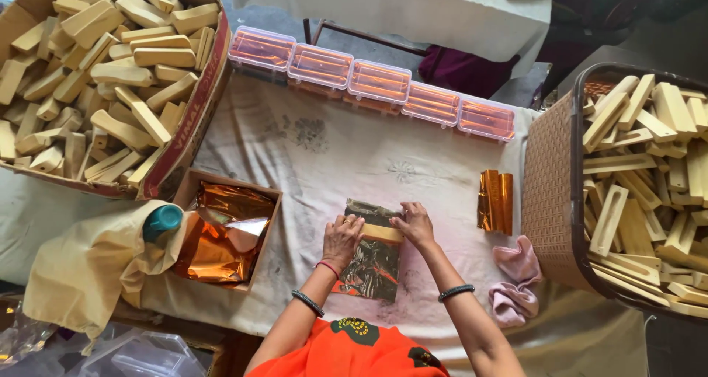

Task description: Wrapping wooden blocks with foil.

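A dark shiny foil sheet lies on the cloth-covered table in front of me. Across its upper part rests a pale wooden block. My left hand presses on the block's left end and the foil beside it. My right hand pinches the block's right end together with the foil's top edge. Both hands rest on the same piece, close together.
A cardboard box of wooden blocks stands at the far left, a brown basket of blocks at the right. A small box of orange foil, a teal-capped bottle, a gold foil piece, a pink cloth and several orange-filled clear boxes surround me.
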